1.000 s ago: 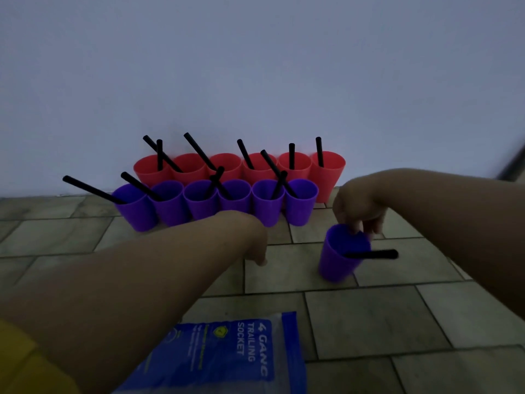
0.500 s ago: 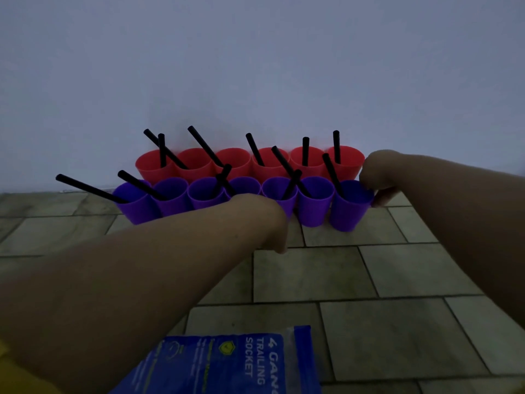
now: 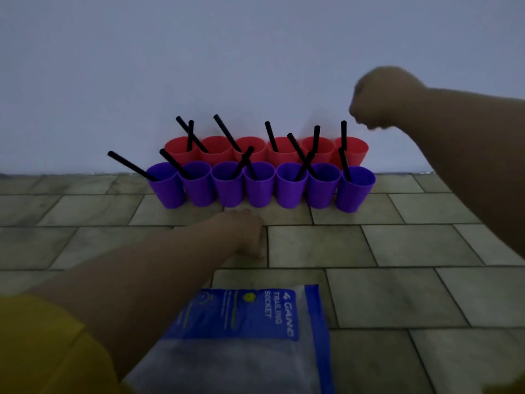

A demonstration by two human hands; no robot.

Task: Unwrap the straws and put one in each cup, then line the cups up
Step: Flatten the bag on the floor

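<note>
**Two rows against the wall, a straw in every cup**

At 7 o'clock a yellow sleeve (image 3: 42,345) leads along the arm to the left hand (image 3: 247,231). It rests knuckles-down on the tiled floor (image 3: 397,245), just in front of the purple cups (image 3: 260,189), fingers tucked under and holding nothing that shows. It is probably propping the person's forward lean.

At 6 o'clock lies a blue packet (image 3: 247,317) printed "4 GANG TRAILING SOCKET", well apart from the cups.

Seven purple cups stand rim to rim in the front row. Six red cups (image 3: 216,150) stand behind them, backed against the wall (image 3: 255,52), which likely serves to keep both lines straight. The black straws (image 3: 129,165) lean one to a cup; the leftmost points out toward 10 o'clock and several cross. The rightmost purple cup (image 3: 355,191) closes the front row, touching its neighbour.

At 2 o'clock the right hand (image 3: 380,98) hangs in the air, above and to the right of the cups. It is blurred, and its fingers seem curled on nothing. The task looks about done.
</note>
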